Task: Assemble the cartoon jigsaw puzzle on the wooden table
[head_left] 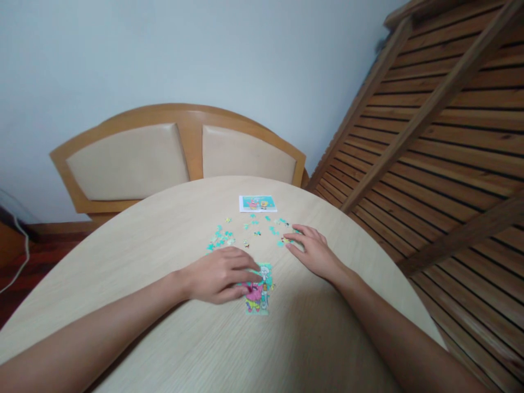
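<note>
Standing behind the work area is a pale wall (204, 54). A slatted wooden panel (426, 142) leans at an angle along the right side. The round-edged worktop (164, 349) fills the lower area; a padded backrest (194, 136) with a wooden frame is located beyond its far edge.

The left forearm (106, 322) extends from the lower left corner, angled inward and forward. The right forearm (380, 322) extends from the lower right and reaches farther forward.

The left hand (225, 274) is palm down, back uppermost, with the fingers pointing right and slightly bent over the assembled puzzle section. The thumb is set apart from the index finger; the hand is released. Fingertip contact with the section cannot be confirmed.

The right hand (313, 252) points forward and left, with the fingers spread and the thumb below the index finger. A yellow piece (285, 240) is located at the thumb and index fingertips; whether it is pinched cannot be determined.

The picture card (257, 203) lies flat near the far edge of the worktop. The assembled puzzle section (264, 295) lies nearest the person, partly covered by the left hand. The left group of loose pieces (222, 237) lies beyond the left hand. Single pieces (257, 233) are scattered between this group and the right hand.
</note>
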Motion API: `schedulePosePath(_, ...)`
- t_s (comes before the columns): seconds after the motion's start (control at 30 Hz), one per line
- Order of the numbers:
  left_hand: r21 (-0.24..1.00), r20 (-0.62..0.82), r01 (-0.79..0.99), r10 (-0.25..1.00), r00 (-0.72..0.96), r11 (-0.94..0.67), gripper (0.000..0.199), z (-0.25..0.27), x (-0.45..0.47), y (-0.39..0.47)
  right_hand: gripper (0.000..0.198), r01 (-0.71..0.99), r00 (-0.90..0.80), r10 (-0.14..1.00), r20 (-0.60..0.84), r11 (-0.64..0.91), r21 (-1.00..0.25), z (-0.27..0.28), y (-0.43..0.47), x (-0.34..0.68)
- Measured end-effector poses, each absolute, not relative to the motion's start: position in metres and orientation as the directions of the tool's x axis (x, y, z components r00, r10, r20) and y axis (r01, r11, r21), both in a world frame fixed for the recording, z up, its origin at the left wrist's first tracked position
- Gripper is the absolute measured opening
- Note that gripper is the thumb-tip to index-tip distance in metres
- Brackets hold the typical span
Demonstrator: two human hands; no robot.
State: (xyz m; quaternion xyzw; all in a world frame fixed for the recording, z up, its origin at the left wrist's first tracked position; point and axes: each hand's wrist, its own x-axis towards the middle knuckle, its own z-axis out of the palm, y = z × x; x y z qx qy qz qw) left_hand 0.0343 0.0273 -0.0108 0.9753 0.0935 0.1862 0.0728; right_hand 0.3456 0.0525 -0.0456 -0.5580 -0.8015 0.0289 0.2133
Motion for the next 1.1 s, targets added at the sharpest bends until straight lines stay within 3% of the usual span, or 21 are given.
schedulePosePath(0.2,0.197,0.289,0.137,0.191,0.938,-0.971,0.031,-0.013,0.035,0.022,0.024,0.866,-0.315,0.89,0.33,0.412,-0.283,-0.046,0.053,0.346)
schedulePosePath(0.53,0.159,0.325,0.2,0.243,0.914,-0.967,0.027,-0.016,0.032,0.027,0.02,0.862,-0.304,0.877,0.373,0.42,-0.285,-0.041,0.053,0.345)
schedulePosePath(0.73,0.151,0.315,0.474,0.497,0.808,-0.867,0.04,-0.019,0.026,0.031,0.02,0.843,-0.348,0.853,0.39,0.467,-0.268,-0.042,0.049,0.336)
schedulePosePath(0.83,0.174,0.278,0.516,0.545,0.791,-0.839,0.048,-0.023,0.025,0.033,0.021,0.813,-0.413,0.824,0.388,0.526,-0.249,-0.042,0.046,0.33)
schedulePosePath(1.0,0.214,0.224,0.477,0.519,0.825,-0.852,0.06,-0.029,0.025,0.035,0.032,0.725,-0.539,0.769,0.344,0.631,-0.276,-0.036,0.034,0.31)
schedulePosePath(1.1,0.237,0.272,0.394,0.45,0.851,-0.888,0.059,-0.027,0.027,0.036,0.042,0.646,-0.638,0.725,0.259,0.688,-0.331,-0.029,0.025,0.3)
